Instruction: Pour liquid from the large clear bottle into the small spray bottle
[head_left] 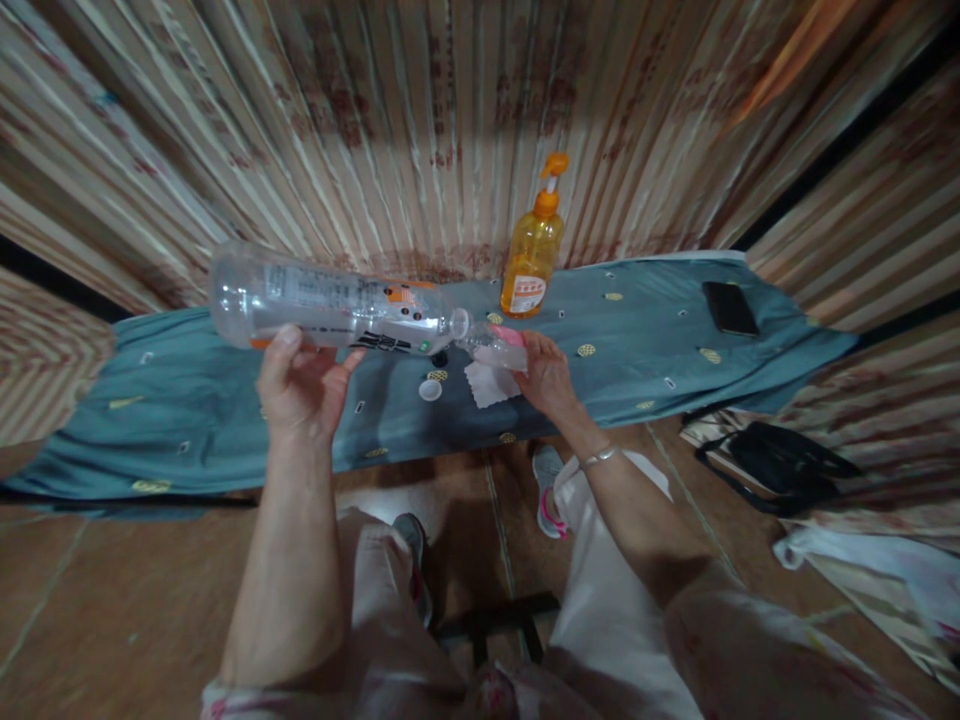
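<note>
Clear bottle [334, 303], bold black lettering [388, 341], unreadable

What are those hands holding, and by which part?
The left hand holds a big clear bottle by its body, from below; the right hand grips a small clear plastic piece by its outer end.

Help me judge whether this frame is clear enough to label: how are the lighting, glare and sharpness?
In the head view, light is dim, with a pale sheen on the floor and darker shading on the tablecloth; in the head view, the clear bottle catches highlights, its small print too soft to read; in the head view, wide-angle distortion fans the curtain stripes outward.
</note>
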